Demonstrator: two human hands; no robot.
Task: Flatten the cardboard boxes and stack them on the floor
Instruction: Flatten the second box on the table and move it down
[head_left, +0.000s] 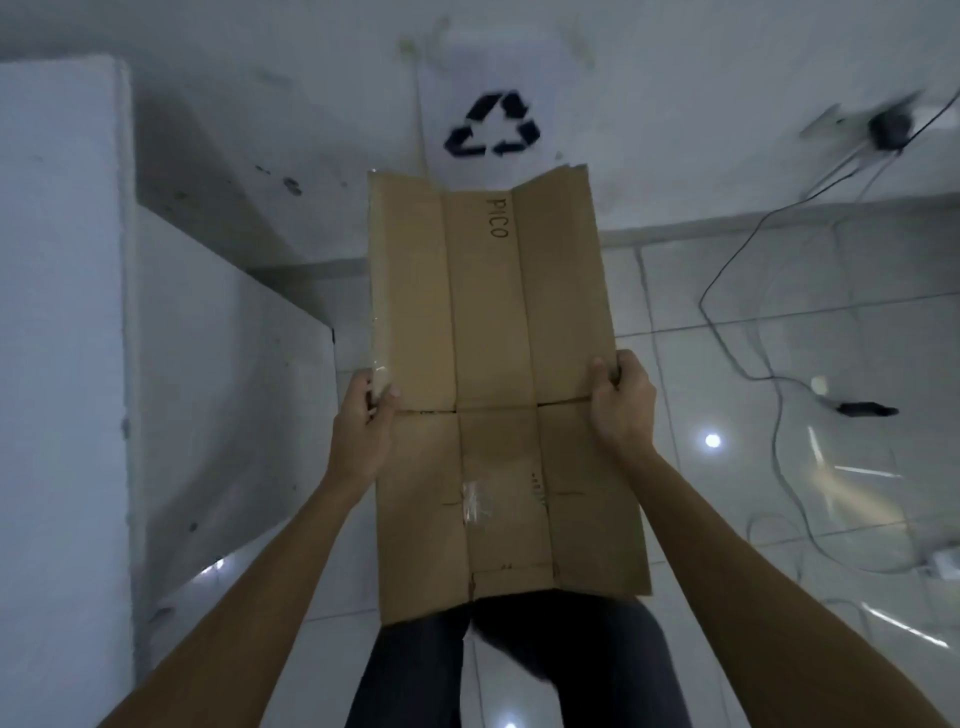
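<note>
A flattened brown cardboard box (493, 338) with "PICO" printed on it hangs in front of me, held in the air above the tiled floor (727, 322). It is long, with fold creases running along it and a patch of clear tape near its lower middle. My left hand (363, 421) grips its left edge about halfway down. My right hand (621, 400) grips the right edge at the same height. The box's lower end hides part of my dark trousers.
A white block or counter (62, 312) stands at the left, with a lower white surface (218, 389) beside it. A sheet with a black recycling sign (491, 124) is on the wall ahead. Black cables (737, 291) and a plug trail across the floor at the right.
</note>
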